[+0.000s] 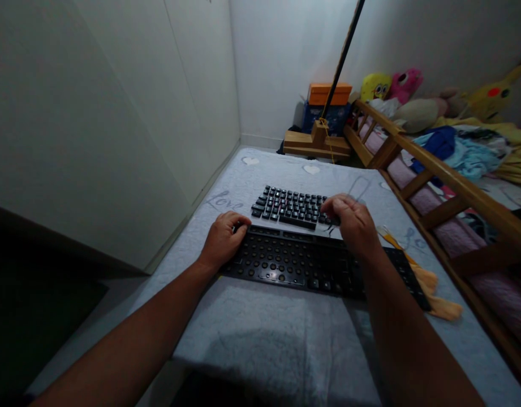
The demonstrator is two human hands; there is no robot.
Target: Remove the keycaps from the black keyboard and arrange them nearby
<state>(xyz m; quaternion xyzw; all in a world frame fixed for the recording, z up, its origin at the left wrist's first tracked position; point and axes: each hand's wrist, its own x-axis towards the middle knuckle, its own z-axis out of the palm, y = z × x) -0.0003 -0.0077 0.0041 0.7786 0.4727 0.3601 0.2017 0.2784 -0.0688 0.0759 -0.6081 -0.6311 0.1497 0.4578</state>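
A black keyboard frame (302, 268) with bare round sockets lies across a grey quilted cover (260, 322). Just behind it sits a block of loose black keycaps (288, 206), set out in rows. My left hand (222, 240) curls over the frame's far left corner and grips it. My right hand (353, 220) hovers at the right end of the keycap block with its fingers bent down and pinched together. What they pinch is hidden under the hand.
Yellow cloth pieces (434, 294) lie under the frame's right end. A wooden bed rail (438, 169) runs along the right, with bedding and plush toys (390, 85) behind it. A white wall (116, 113) closes the left. An orange box (328, 93) and a dark pole (343, 56) stand at the back.
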